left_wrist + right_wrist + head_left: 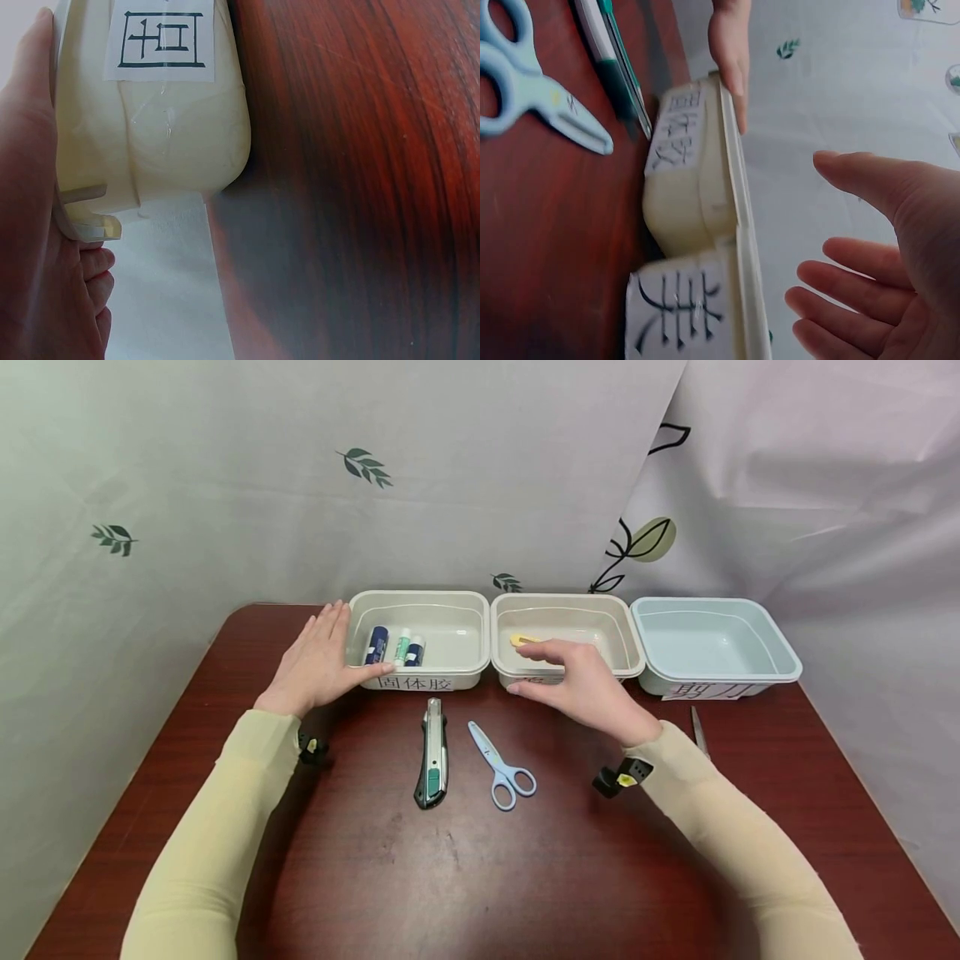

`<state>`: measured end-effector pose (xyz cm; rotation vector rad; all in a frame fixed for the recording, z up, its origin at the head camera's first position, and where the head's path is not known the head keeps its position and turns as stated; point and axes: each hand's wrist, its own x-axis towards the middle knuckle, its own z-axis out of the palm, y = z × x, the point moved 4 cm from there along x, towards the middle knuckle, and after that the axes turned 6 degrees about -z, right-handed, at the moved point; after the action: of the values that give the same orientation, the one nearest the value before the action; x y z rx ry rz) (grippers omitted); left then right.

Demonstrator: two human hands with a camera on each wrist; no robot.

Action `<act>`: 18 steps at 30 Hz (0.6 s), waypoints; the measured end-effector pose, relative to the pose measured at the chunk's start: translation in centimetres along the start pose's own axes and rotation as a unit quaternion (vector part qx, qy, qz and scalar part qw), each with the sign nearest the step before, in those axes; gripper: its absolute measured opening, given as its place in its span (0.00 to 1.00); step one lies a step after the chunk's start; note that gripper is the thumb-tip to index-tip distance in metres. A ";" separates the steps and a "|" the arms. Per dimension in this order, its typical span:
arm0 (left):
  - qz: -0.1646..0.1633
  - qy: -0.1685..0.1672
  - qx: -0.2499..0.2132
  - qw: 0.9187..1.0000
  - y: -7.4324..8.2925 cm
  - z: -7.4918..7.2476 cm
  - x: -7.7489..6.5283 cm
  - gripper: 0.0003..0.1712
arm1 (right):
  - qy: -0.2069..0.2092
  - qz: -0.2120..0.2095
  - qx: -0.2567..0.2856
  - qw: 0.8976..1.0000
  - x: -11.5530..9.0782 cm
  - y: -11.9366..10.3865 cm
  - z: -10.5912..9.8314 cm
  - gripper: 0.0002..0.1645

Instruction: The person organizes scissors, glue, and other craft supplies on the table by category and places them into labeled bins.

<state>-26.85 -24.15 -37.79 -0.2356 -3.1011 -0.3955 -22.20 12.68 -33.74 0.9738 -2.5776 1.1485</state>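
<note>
My left hand lies along the left end of a cream bin, its fingers straight and its thumb across the front rim. Inside that bin are a large blue glue stick, a green and white glue stick and a smaller blue one. Over the front of the middle beige bin hovers my right hand, thumb and fingers apart, holding nothing. A small yellow cutter lies in this bin near the fingertips, partly hidden behind them.
A utility knife and light blue scissors lie on the dark red table. The light blue bin stands at the right of the row. A metal blade shows beside my right sleeve. A pale curtain hangs behind.
</note>
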 end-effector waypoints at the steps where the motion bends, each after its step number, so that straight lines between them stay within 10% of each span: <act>1: 0.000 0.000 0.001 1.000 0.0 0.0 0.0 0.74 | -0.002 0.002 0.002 1.000 -0.1 -0.1 0.2 0.33; 18: 0.002 0.003 0.011 1.000 -0.1 0.1 0.1 0.73 | 0.011 -0.035 0.013 0.999 -1.1 -2.1 2.2 0.31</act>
<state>-26.98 -24.23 -37.94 -0.2395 -3.0966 -0.3617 -19.79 10.65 -34.45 1.0410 -2.4960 1.1720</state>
